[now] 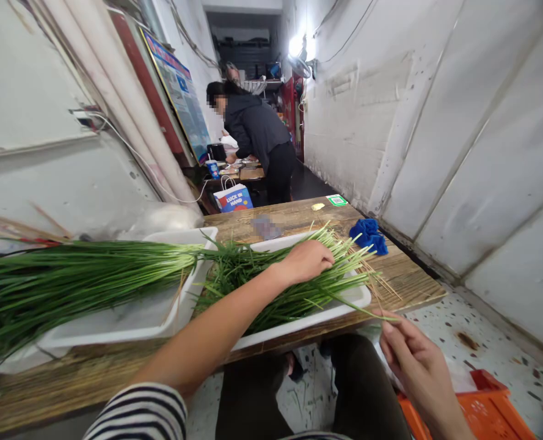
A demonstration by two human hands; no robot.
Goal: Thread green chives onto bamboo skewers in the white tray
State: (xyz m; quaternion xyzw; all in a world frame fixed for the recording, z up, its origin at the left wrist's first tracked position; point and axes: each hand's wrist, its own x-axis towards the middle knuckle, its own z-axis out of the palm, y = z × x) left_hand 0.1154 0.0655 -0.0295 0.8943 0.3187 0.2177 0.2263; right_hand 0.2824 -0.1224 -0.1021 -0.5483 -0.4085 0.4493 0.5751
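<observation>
Garlic chives (262, 299) lie in a heap in the white tray (298, 316) in front of me, their pale ends to the right. My left hand (308, 260) rests over the heap with curled fingers; its fingertips and anything in them are hidden. Just past the tray's right corner, my right hand (411, 351) pinches the end of a chive stalk (363, 309) between thumb and forefinger. Thin wooden skewers (387, 282) lie on the table beside the pale ends, and one reaches toward the right fingertips.
Long chives (92, 269) fill a second white tray (115, 333) at left. A blue cloth (369, 236) lies on the wooden table (418, 287). An orange crate (491, 412) stands on the floor at lower right. Another person (262, 131) bends over a table farther back.
</observation>
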